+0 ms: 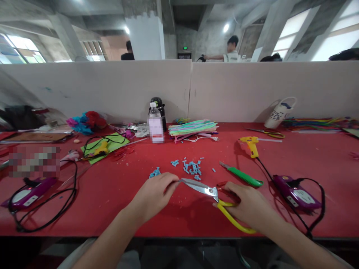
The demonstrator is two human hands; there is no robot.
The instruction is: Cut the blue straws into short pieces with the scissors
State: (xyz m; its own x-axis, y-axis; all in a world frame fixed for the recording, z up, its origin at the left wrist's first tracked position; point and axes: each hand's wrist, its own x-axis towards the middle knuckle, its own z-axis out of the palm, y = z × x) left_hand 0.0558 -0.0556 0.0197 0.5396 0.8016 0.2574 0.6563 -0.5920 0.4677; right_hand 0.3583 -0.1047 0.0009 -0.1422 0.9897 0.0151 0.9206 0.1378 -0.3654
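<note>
Red covering (112, 209) spans the worktable, which backs onto a white partition (131, 84). Above the table's near part, centre-right, are the scissors (209, 190), blades pointing left, yellow lower handle angled toward the near edge. The right hand (246, 205) has its fingers closed around the handles. The left hand (153, 194) is at the blade tips, thumb and index finger drawn narrow; whether anything is pinched between them cannot be told.

Just beyond the blades lies a scattered pile of short blue pieces (192, 168); a smaller blue cluster (155, 172) sits just beyond the left hand. To the right of the pile, a green utility knife (245, 176) lies with its blade toward it. Farther right are a yellow glue gun (250, 144) and a purple power strip (297, 194).

Toward the partition, a bundle of coloured stems (193, 128) lies beside a clear labelled bottle (155, 129), with a black flask (162, 112) behind. On the left, a second glue gun (101, 148) rests on a green sheet (116, 141). People are partly visible beyond the partition.
</note>
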